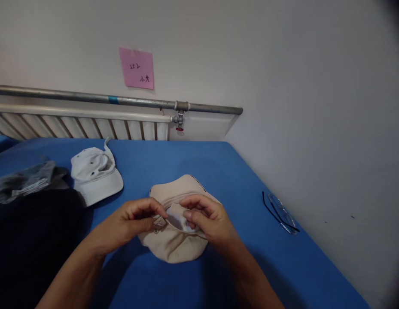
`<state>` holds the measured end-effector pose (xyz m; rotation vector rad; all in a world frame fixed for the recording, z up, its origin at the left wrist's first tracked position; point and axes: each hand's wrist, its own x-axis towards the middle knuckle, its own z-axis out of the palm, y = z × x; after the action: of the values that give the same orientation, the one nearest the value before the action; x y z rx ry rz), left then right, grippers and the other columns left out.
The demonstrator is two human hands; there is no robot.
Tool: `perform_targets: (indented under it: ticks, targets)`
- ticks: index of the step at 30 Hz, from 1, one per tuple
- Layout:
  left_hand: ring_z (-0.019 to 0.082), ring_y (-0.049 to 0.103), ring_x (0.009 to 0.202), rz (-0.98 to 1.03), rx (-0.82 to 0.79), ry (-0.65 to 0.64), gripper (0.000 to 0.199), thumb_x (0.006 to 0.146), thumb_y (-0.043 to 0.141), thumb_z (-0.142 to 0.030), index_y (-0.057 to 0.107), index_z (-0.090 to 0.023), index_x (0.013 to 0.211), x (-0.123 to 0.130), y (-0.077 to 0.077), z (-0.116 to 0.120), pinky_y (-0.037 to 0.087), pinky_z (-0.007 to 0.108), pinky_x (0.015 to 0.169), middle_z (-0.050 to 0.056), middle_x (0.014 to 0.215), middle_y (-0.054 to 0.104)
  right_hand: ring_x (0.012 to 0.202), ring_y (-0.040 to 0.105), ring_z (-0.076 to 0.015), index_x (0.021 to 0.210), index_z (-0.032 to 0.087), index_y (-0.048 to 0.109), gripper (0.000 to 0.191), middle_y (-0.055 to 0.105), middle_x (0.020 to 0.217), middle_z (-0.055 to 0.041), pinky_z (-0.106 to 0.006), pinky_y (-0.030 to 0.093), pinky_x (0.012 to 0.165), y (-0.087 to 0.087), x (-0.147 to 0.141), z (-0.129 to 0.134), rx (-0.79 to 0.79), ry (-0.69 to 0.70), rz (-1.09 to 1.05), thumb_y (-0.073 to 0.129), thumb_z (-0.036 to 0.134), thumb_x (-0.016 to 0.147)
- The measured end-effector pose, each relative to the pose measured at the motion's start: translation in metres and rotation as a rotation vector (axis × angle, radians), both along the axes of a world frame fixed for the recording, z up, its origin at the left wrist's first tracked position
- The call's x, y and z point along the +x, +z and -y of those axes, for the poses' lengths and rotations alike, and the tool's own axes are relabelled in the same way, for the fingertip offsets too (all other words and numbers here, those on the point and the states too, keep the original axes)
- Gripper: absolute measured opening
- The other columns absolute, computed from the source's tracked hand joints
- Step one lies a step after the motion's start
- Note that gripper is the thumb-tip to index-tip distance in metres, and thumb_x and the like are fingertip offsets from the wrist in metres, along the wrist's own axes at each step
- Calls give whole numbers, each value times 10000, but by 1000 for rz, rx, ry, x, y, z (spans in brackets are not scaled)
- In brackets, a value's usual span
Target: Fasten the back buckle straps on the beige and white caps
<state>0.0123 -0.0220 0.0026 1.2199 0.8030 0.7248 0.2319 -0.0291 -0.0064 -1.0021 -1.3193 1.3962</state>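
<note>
A beige hat [175, 247] lies on the blue table in front of me, its opening facing up and a pale lining showing inside. My left hand [139, 219] pinches the left edge of the opening, beside a small tag [159, 223]. On the right side, my right hand [208, 218] has its fingers closed on the hat's inner band. The brim points away from me, behind both hands.
A white cap [95, 174] lies at the back left, near grey caps [28, 180] and a black cloth item [35, 236]. Eyeglasses [281, 213] rest by the wall at the table's [244, 193] right edge. A radiator [105, 128] stands behind.
</note>
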Motion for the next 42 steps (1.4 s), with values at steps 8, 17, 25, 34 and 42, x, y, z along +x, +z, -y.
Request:
perform_targets:
  ticks: [8, 17, 25, 34, 42]
  targets:
    - [97, 516, 682, 20, 32, -15, 142, 782, 760, -256, 709, -207, 905, 1, -8, -1, 385, 187, 599, -12, 765, 623, 537, 475, -86, 747, 211, 702, 82, 553, 576, 52, -215, 342, 493, 7, -3, 4, -85, 5, -76, 678, 208, 669]
    - [87, 559, 676, 120, -64, -148, 213, 793, 756, -248, 598, -182, 921, 5, -5, 2, 398, 171, 589, -4, 813, 645, 426, 355, -56, 698, 187, 681, 58, 492, 477, 70, -204, 266, 430, 7, 1, 4, -178, 69, -172, 679, 208, 643]
    - [86, 544, 678, 149, -45, -184, 223, 803, 749, -267, 561, -167, 868, 4, -10, 0, 390, 169, 594, 6, 795, 631, 406, 324, -50, 662, 192, 681, 48, 478, 451, 77, -199, 234, 412, 7, -1, 4, -237, 85, -175, 673, 187, 615]
    - [80, 524, 628, 148, -30, -180, 229, 786, 761, -274, 570, -156, 831, 5, -10, 0, 380, 163, 558, -3, 732, 604, 412, 361, -56, 665, 189, 687, 61, 505, 456, 71, -195, 253, 411, 10, 0, 7, -256, 164, -121, 665, 168, 612]
    - [77, 517, 613, 181, -27, -212, 195, 774, 768, -242, 599, -161, 830, 5, -12, 0, 377, 163, 558, -8, 729, 619, 423, 378, -54, 702, 184, 705, 78, 520, 468, 74, -191, 270, 426, 1, 1, 2, -274, 302, -162, 681, 166, 631]
